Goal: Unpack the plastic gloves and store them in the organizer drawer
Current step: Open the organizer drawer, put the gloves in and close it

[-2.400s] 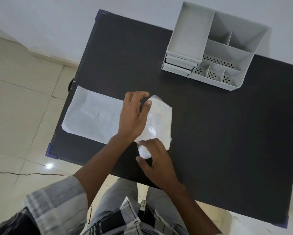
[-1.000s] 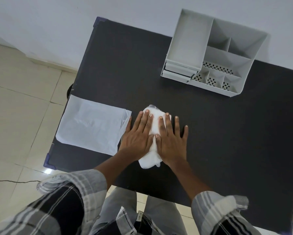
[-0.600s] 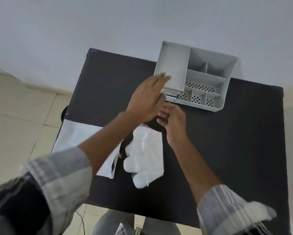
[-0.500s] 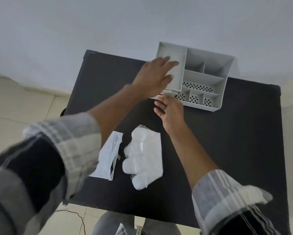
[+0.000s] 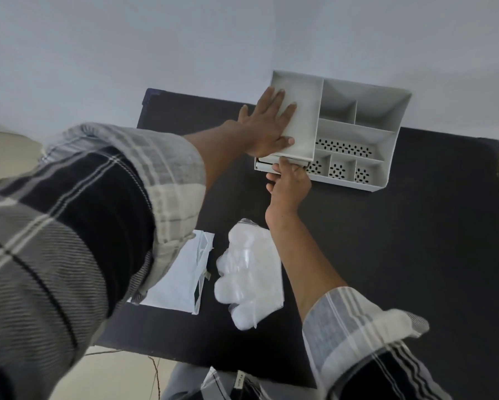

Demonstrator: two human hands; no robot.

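Plastic gloves (image 5: 249,271) released; left hand (image 5: 267,125) flat on organizer (image 5: 360,131), right hand (image 5: 288,183) fingers gripping drawer (image 5: 264,166).

A grey desk organizer (image 5: 358,131) stands at the far edge of a black table (image 5: 401,241), against the wall. Its left top tray is covered by the flat left hand (image 5: 267,125), and the right hand (image 5: 288,183) blocks the drawer front just below that tray. Right of the organizer, the tabletop lies bare out to the edge. In front of the organizer, a bare strip leads to a pile of clear plastic gloves (image 5: 249,272), with a white packet (image 5: 182,278) just beside it to the left. Both forearms cross this near space.
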